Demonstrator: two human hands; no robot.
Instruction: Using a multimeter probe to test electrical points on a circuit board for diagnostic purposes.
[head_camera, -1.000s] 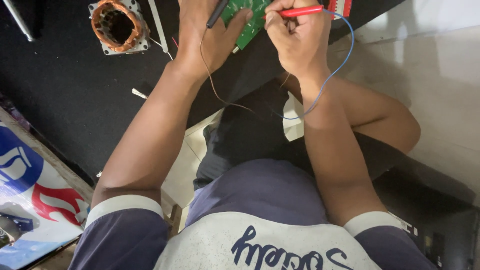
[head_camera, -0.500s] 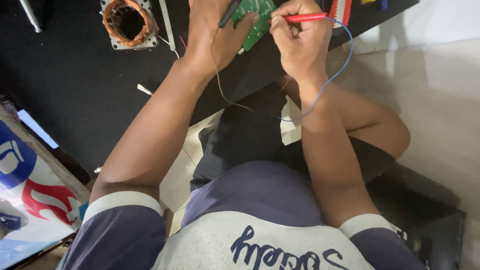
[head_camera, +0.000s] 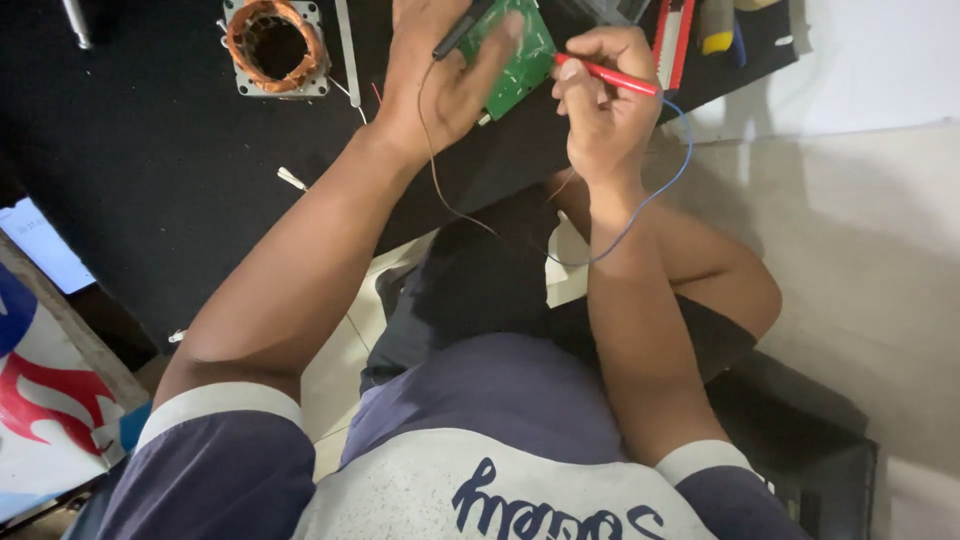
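Black work mat (head_camera: 150, 180) fills upper left of frame; copper-wound stator in square metal frame (head_camera: 276, 45) lies near top edge, small white scrap (head_camera: 291, 179) below it.

A small lit screen (head_camera: 40, 245), pale blue and slanted, lies at the left edge beside the black mat (head_camera: 150, 170). Below it, at the lower left, a white sign (head_camera: 40, 400) shows red flame shapes and a blue patch. No packages or labels can be made out.
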